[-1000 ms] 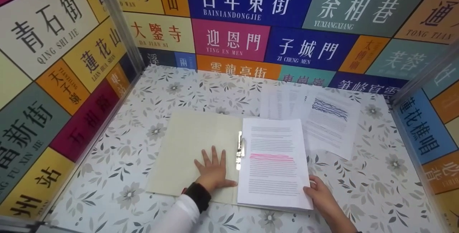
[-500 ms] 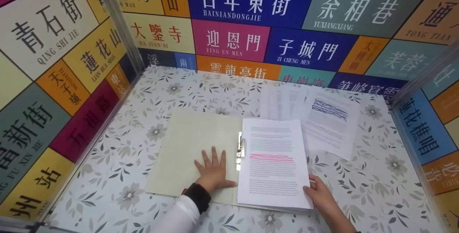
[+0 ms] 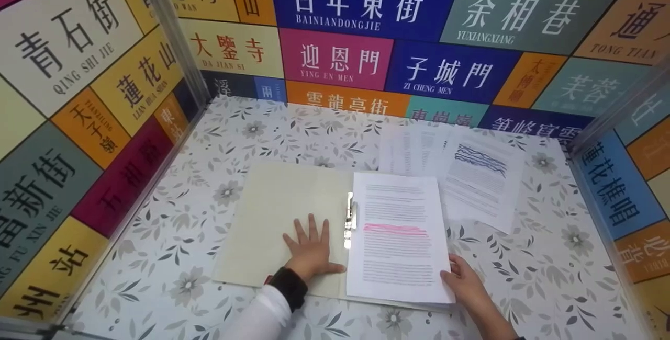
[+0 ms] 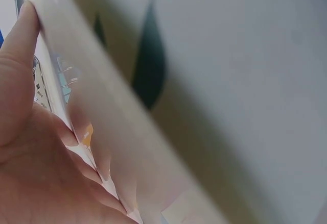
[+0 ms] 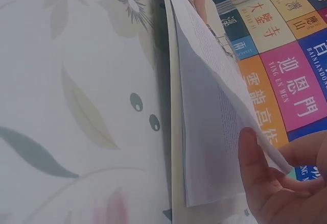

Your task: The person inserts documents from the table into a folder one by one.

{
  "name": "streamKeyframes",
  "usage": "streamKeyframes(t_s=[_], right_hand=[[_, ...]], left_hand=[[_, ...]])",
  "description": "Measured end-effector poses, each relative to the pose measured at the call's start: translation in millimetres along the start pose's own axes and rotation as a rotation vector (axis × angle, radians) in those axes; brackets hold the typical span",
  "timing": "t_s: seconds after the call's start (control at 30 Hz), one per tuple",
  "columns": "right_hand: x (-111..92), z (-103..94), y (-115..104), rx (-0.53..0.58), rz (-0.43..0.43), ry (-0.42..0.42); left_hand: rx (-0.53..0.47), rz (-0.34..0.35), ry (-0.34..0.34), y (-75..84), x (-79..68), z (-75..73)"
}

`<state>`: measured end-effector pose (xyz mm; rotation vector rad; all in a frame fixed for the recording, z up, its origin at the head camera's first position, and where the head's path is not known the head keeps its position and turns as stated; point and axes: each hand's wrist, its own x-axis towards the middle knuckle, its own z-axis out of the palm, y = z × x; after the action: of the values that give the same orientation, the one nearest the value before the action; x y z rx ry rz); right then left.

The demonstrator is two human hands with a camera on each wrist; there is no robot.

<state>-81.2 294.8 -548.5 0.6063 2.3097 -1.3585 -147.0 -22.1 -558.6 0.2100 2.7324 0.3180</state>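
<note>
Cream card makes up the open file folder (image 3: 267, 209) on my leaf-patterned table (image 3: 282, 136); take its metal clip (image 3: 348, 225) as the clock's centre. At eight o'clock my left hand (image 3: 309, 256) lies flat, fingers spread, holding nothing. At three sit the printed sheets (image 3: 400, 209), pink-marked on top; whether the clip grips them I can't tell. At four my right hand (image 3: 465, 280) pinches their corner between thumb and fingers. At two lie loose pages (image 3: 481, 183), one scribbled in blue.

Tugging against the clip could tear a page, I'd judge, and pinching several together could crease them. My right wrist view shows a gap under the raised corner, with a lower page (image 5: 207, 168), hidden from my head view. Left wrist's is mostly blur.
</note>
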Motion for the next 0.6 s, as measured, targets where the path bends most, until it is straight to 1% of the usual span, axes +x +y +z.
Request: streamKeyframes(t_s=[0.23,0.47,0.6], right_hand=[[0.0,0.5,0.8,-0.002,-0.001,0.012],[0.5,1.4,2.8,0.005,-0.022,0.022],[3.1,2.5,3.9,0.012,-0.014,0.025]], left_hand=[[-0.004,-0.005,-0.007,1.4,-0.2,-1.8],[-0.011,-0.007,-0.026,0.5,0.3,-0.6],[-0.012,-0.002,-0.036,0.2,-0.1,-0.9]])
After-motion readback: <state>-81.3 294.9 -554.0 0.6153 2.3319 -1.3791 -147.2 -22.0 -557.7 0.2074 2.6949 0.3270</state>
